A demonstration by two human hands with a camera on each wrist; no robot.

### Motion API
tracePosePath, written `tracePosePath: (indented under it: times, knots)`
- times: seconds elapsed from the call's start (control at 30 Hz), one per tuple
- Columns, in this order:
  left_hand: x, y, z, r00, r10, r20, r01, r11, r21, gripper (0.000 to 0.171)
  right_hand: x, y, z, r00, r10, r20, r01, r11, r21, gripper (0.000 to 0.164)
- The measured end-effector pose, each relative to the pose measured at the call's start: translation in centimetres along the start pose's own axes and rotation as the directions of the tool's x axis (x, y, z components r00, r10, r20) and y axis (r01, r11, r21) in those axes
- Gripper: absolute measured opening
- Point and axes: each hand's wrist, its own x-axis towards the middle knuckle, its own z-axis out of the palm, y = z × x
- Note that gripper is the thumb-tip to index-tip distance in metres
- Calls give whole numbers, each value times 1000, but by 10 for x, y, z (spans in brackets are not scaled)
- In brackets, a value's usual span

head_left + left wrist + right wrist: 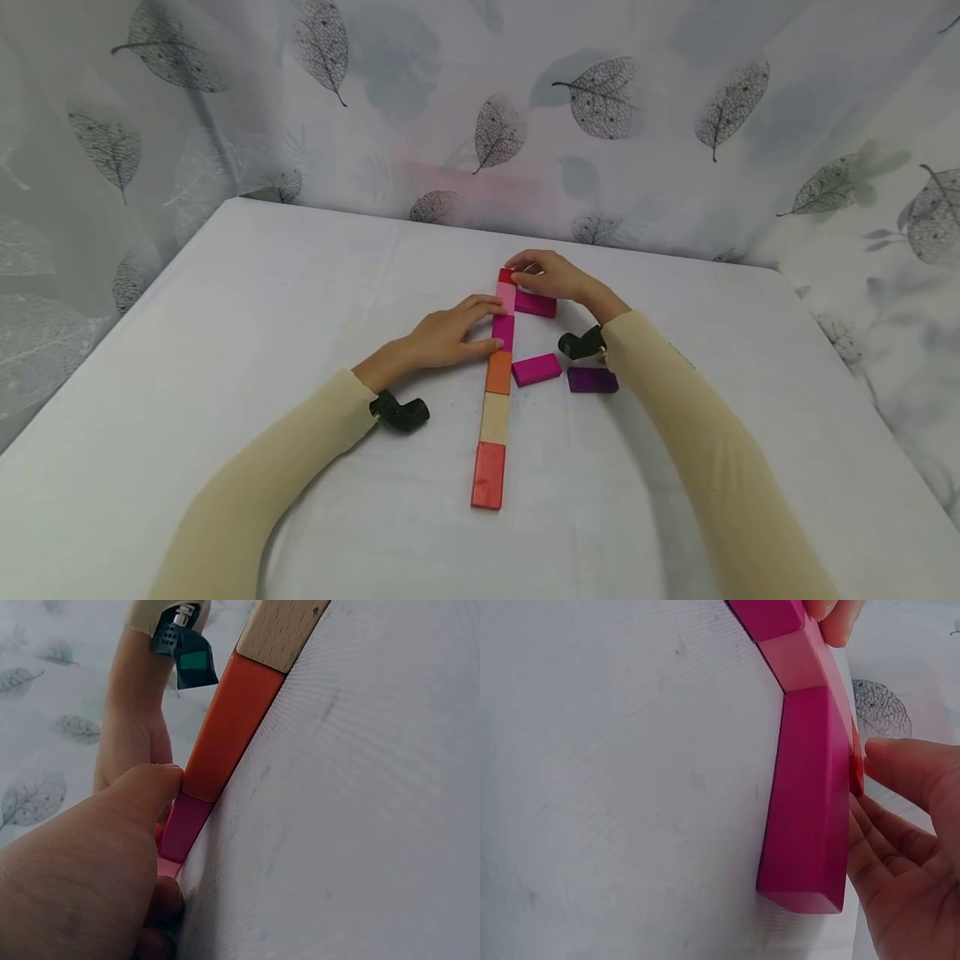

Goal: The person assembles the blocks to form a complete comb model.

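One left hand (448, 335), fingers mostly straight, touches the pink block (506, 297) and magenta block (505, 330) in a row (498, 373) running toward the counter's (352, 258) far edge, while the right hand (561, 277) pinches the red block (506, 275) nearest that edge.

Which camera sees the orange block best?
The left wrist view: the orange block looks biggest there, seen close up. The head view shows it smaller, lined up with the tan block. The right wrist view doesn't show it at all.
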Motion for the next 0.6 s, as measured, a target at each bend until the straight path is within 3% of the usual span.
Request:
tracePosePath:
  times: [0.6]
  knots:
    - [1,0,0,1000,-9,-4,9,1000,7,56,-19,5,-12,998,65,16,-66,996,55,37]
